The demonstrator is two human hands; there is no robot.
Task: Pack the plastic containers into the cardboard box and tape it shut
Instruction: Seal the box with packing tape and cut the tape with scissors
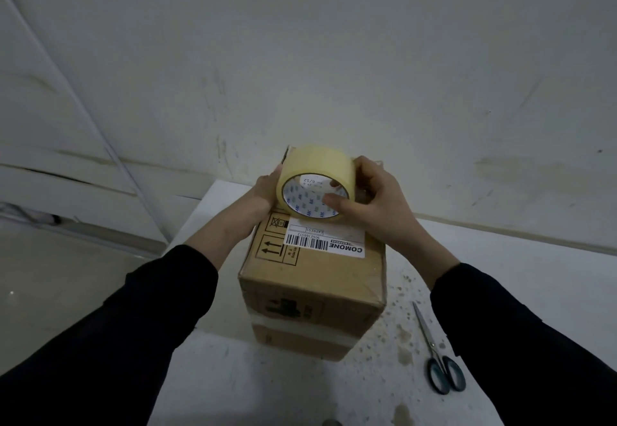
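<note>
Both hands [367,205] hold tape roll [315,172] over seemingly closed cardboard box [310,278].

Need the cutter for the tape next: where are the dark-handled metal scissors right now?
In the head view the dark-handled metal scissors lie flat on the white table, on the person's right, beside the brown cardboard box, untouched by either hand.

Scuffed white wall [334,58] behind a speckled (stained) white table [500,275].

The white label [325,240] on the cardboard box [310,278] reads "COMONE EXPRESS", upside down, beside a barcode, arrow signs are printed on the box, and the tape roll [314,185] core shows "6/12"
</note>
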